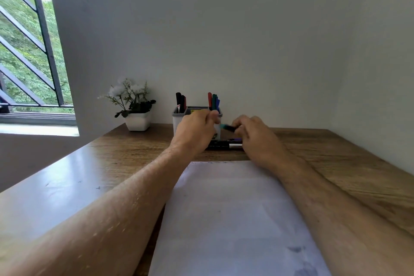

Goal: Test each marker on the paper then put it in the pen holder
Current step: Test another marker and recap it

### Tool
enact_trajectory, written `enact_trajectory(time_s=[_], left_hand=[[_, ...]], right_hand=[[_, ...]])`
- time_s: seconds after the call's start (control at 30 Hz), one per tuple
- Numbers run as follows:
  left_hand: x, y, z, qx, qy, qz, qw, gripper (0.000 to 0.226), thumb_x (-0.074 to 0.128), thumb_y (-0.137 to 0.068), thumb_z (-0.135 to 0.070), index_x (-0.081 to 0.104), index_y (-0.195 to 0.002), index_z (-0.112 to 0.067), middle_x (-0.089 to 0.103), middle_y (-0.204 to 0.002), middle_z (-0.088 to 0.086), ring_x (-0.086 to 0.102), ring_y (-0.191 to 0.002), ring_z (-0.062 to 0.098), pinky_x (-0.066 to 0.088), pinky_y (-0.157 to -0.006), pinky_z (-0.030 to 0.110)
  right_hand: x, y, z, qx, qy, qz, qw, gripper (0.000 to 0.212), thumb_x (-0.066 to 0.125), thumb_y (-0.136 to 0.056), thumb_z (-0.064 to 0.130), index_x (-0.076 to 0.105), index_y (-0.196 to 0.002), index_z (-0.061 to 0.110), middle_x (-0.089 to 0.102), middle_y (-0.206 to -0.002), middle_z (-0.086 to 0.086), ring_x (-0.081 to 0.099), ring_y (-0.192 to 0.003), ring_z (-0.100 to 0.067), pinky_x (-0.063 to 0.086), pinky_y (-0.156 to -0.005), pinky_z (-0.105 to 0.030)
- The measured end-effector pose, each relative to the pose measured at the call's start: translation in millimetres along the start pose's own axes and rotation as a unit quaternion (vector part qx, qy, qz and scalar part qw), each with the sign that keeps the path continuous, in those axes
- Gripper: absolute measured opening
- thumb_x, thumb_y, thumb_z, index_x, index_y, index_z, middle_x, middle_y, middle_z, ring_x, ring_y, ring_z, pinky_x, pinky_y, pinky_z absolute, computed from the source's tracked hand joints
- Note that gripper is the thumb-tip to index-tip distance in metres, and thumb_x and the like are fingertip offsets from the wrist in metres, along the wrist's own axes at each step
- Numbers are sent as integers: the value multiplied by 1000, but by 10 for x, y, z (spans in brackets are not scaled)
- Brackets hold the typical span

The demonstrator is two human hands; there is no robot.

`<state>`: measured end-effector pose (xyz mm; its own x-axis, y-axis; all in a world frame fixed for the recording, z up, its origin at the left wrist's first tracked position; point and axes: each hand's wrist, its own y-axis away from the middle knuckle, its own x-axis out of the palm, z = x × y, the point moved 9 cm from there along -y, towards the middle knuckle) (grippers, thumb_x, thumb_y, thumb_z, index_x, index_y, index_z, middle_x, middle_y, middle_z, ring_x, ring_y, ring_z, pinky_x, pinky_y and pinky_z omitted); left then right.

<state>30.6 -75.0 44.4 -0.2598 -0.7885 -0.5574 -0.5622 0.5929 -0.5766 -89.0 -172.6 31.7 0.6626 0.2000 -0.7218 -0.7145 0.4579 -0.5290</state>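
Your right hand point(251, 132) fingers curl round a teal-tipped marker point(227, 127), long axis level, tip pointing left at your left hand point(197, 129). Left fingers curled at that tip; whether pinching a cap, can't tell. Paper point(228, 208) lies toward you; pen holder point(179, 119) just behind; spare markers point(224, 144) on surface point(336, 163).

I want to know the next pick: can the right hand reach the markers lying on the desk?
Probably yes: the right hand is directly beside the markers lying on the desk, but it already grips a teal marker.
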Motion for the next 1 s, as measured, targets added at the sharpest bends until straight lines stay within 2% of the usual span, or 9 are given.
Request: enact_trajectory(time_s=[0.1, 0.2, 0.3, 0.4, 0.47, 0.57, 0.7, 0.83, 1.0], left_hand=[[-88, 38, -110, 29, 17, -19, 999, 44, 29, -104, -48, 67, -104, -27, 69, -83, -9, 64, -79, 6, 51, -71, 26], [33, 61, -152, 52, 7, 39, 998, 47, 27, -104, -48, 66, -112, -23, 67, -96, -9, 63, -92, 8, 49, -78, 25], [182, 60, -90, 33, -10, 96, 995, 43, 31, -103, -51, 65, -97, -26, 69, -94, -2, 64, -85, 16, 55, -81, 40], [181, 39, -1, -11, -5, 97, 995, 44, 37, -101, -53, 68, -89, -25, 70, -84, -1, 65, -74, 16, 57, -74, 38], [135, 16, 49, -39, 46, 85, 995, 40, 43, -100, -51, 67, -85, -23, 69, -80, -1, 62, -67, 13, 54, -66, 32], [49, -30, 127, -85, 200, 41, 975, 25, 61, -94, -41, 65, -99, -17, 71, -84, 6, 59, -65, 12, 53, -60, 30], [-89, -42, 195, -130, 432, -42, 892, 38, 74, -86, -26, 61, -111, -2, 68, -71, 5, 58, -52, 9, 52, -50, 21], [-143, -35, 140, -112, 485, -45, 866, 26, 66, -92, -31, 68, -96, -5, 70, -78, 11, 60, -55, 12, 55, -53, 21], [-156, -32, 104, -102, 507, -58, 854, 16, 63, -95, -20, 65, -107, -10, 71, -72, 0, 59, -56, 10, 55, -50, 22]], right_hand=[[-117, -16, 13, 32, -128, -64, 989, 16, 37, -107, 26, 52, -113, 24, 55, -92, 1, 52, -75, -9, 42, -62, -28], [-79, -19, -24, 76, -257, -69, 961, 17, 38, -106, 32, 48, -111, 20, 56, -80, -5, 53, -64, -17, 48, -61, -38], [-97, -12, -33, 95, -358, -73, 926, 15, 44, -104, 24, 46, -107, 10, 62, -79, -9, 56, -56, -18, 52, -52, -33], [-184, 6, -31, 97, -403, -100, 905, 8, 58, -96, 13, 53, -102, 10, 68, -78, -12, 58, -52, -21, 56, -49, -34], [-244, 19, -77, 105, -404, -118, 901, 9, 68, -90, 12, 61, -96, 11, 70, -81, -13, 57, -49, -19, 55, -46, -31], [-313, 23, -137, 108, -362, -122, 918, 15, 77, -83, 15, 67, -86, 5, 69, -74, -11, 54, -47, -16, 50, -44, -26], [-289, 44, -93, 92, -260, -114, 955, 32, 74, -87, 31, 63, -73, 5, 63, -61, -4, 50, -43, -12, 47, -44, -25], [-170, 46, -29, 71, -205, -81, 973, 33, 62, -95, 38, 66, -77, 11, 64, -69, -8, 51, -54, -14, 49, -56, -34], [-181, 59, 29, 41, -165, -69, 983, 31, 56, -99, 35, 64, -78, 13, 57, -62, 1, 49, -54, -12, 43, -54, -27]])
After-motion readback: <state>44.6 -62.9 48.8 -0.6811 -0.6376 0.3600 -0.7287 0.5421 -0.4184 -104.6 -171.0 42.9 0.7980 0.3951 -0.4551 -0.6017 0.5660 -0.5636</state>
